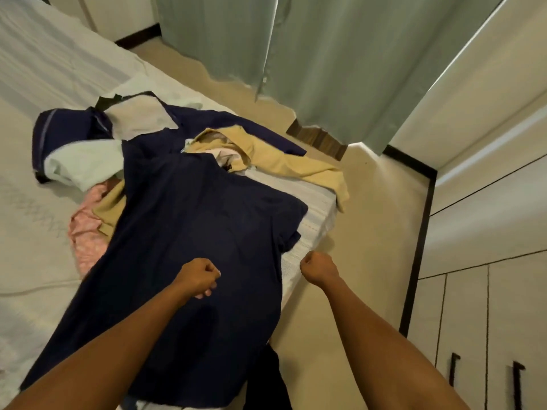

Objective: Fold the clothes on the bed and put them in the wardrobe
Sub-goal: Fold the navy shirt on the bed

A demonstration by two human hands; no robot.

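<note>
On the bed (29,232), the navy shirt (192,232) lies spread flat, probably laid out for folding. Above its lower half the left hand (196,278) is curled into a fist. Just beside the shirt's bed-edge sleeve, the right hand (318,269) is fisted too. Neither visibly grips cloth. Beyond the shirt's collar, a yellow garment (281,161) and a pink garment (85,232) wait in a heap. Across the floor from the shirt stands the wardrobe (473,321), doors closed.

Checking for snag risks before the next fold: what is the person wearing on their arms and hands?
Nothing worn shows: the left hand and right hand have no gloves, rings, watch or bands, and both arms are bare with no sleeve in view.
</note>
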